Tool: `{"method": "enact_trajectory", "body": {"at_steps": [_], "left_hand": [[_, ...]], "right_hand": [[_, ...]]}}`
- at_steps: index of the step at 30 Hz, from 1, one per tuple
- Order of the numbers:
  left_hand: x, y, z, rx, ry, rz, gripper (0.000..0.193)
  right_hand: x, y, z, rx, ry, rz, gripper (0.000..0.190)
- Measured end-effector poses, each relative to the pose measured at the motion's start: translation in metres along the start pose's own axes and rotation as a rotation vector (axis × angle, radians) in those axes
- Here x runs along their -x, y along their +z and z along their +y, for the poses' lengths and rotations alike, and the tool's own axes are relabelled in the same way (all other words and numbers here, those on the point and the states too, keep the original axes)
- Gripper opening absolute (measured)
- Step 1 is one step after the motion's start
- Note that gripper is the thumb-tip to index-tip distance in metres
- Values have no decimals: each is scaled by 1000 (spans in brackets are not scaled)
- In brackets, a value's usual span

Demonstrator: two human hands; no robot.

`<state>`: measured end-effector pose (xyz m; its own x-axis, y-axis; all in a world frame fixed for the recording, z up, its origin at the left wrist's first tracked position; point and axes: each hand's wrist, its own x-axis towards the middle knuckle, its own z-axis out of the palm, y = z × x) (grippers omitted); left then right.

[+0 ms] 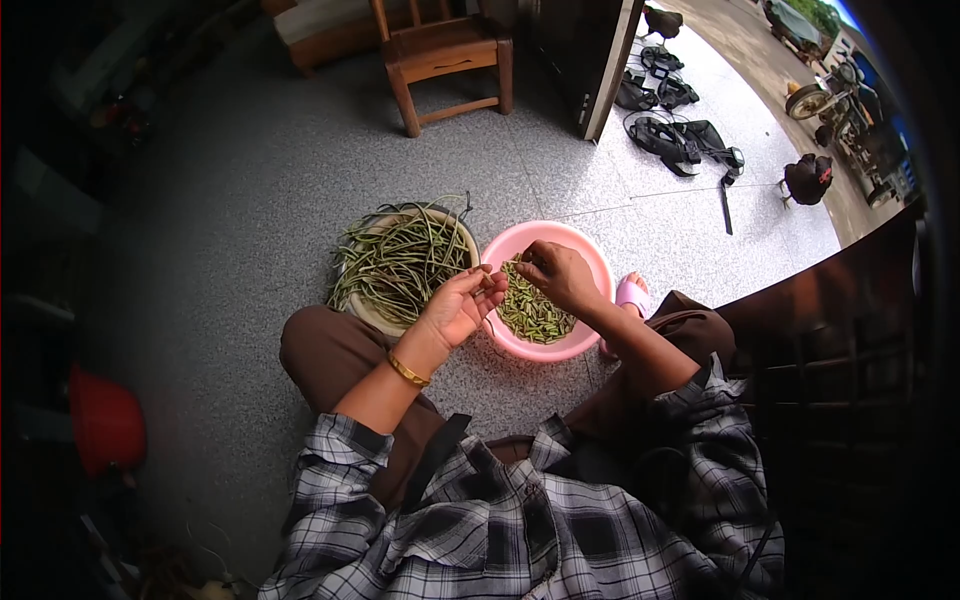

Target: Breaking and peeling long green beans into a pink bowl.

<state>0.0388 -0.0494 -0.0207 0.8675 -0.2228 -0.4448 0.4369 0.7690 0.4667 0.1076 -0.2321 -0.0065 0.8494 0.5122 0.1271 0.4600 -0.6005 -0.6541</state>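
My left hand [459, 306] is palm up between two basins, its fingers curled around a thin yardlong bean [489, 279]. A dark, thin end hangs below the fingers. Over the pink plastic basin [541, 353] is my right hand [561, 276], thumb and fingers bent together close to the left fingertips; whatever is between them is too small to make out. Short cut lengths of green bean [536, 319] cover the floor of the pink basin. To its left, a pale round basin [367, 309] is heaped with long whole beans [409, 251], some hanging over the rim.
A wooden chair [448, 56] stands ahead by an open door [577, 67]. Black straps and gear [675, 142] lie on the bright floor beyond. Chickens [808, 178] and a motorcycle [844, 105] are outside. A red bucket [107, 420] is at left, dark furniture [825, 360] at right.
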Motion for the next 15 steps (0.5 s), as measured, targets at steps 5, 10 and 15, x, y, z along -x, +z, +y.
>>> {"method": "enact_trajectory", "body": {"at_steps": [5,10,15], "left_hand": [[-2,-2,-2,67,-14,10,15],[-5,-24,0,157,39,169,12],[-29,-103,5,51,110,677,11]], "right_hand": [[9,6,29,354,-141,208,35],[33,2,-11,239,-74,-439,22],[116,36,-31,187,-456,-1090,30]]}}
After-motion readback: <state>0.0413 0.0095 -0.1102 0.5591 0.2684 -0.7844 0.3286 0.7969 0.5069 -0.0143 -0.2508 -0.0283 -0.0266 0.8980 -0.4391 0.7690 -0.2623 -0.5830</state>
